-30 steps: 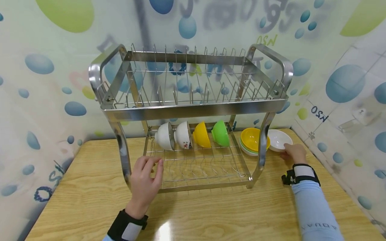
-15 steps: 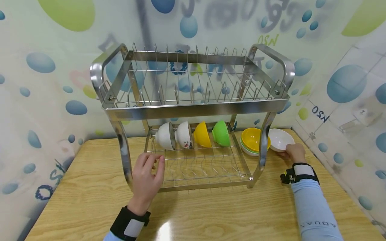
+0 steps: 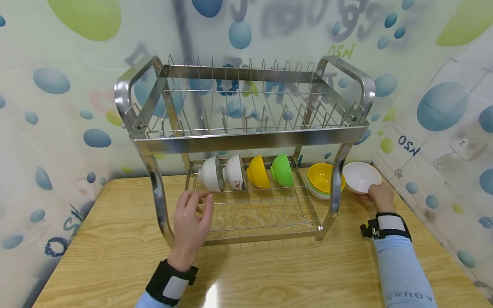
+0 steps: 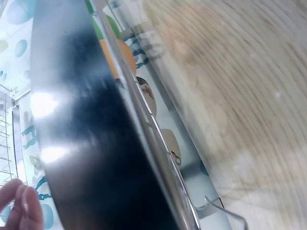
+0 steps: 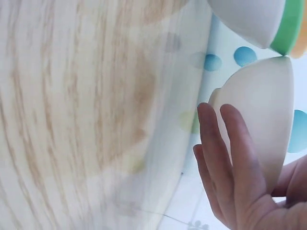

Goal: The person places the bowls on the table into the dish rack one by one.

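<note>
Right hand (image 3: 381,196) at work, and it has hold of the white bowl (image 3: 361,176) by the near side, fingers stretched along the outside, thumb passing behind the rim with its tip out of sight! That bowl sits right of the dish rack (image 3: 250,142), just beside a nested stack (image 3: 320,177), yellow on top, green and white beneath. Over to the left hand (image 3: 192,222): loosely curled, holding nothing, over the worktop (image 3: 277,273) by the rack's left front; touching it or not, I can't tell. Behind, four bowls (image 3: 257,173) line the lower tier on their sides.
</note>
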A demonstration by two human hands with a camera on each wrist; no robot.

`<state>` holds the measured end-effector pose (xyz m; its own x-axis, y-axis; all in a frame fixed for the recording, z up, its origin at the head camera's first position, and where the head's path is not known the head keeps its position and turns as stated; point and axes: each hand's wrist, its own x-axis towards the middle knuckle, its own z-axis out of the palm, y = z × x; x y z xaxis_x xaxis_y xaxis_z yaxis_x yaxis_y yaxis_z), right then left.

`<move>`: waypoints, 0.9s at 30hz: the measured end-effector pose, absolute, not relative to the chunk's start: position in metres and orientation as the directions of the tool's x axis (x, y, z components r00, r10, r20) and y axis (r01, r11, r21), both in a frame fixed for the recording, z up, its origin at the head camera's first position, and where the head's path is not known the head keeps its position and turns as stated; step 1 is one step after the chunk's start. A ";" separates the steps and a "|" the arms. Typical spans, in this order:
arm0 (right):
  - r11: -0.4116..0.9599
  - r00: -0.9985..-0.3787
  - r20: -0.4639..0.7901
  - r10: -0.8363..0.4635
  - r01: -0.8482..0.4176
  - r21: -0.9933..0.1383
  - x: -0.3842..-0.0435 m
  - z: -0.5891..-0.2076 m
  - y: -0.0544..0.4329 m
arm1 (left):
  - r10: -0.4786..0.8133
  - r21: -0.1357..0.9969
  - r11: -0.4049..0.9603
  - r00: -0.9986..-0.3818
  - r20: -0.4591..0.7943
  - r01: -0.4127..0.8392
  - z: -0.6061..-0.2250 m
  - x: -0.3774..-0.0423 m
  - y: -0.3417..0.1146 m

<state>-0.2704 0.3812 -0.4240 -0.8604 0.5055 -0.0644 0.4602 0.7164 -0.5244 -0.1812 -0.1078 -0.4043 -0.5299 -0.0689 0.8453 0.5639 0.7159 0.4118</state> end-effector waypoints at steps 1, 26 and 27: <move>0.703 -0.857 -0.060 0.512 0.458 -0.544 -0.270 -0.423 0.381 | -0.075 0.431 0.712 -0.550 0.832 0.554 -0.404 -0.181 -0.106; 0.548 -0.824 0.009 0.567 0.369 -0.751 -0.224 -0.399 0.360 | -0.115 0.661 0.693 -0.861 0.495 0.287 -0.406 -0.189 -0.090; 0.561 -0.826 0.018 0.563 0.366 -0.743 -0.222 -0.398 0.359 | -0.115 0.668 0.690 -0.870 0.480 0.278 -0.406 -0.189 -0.089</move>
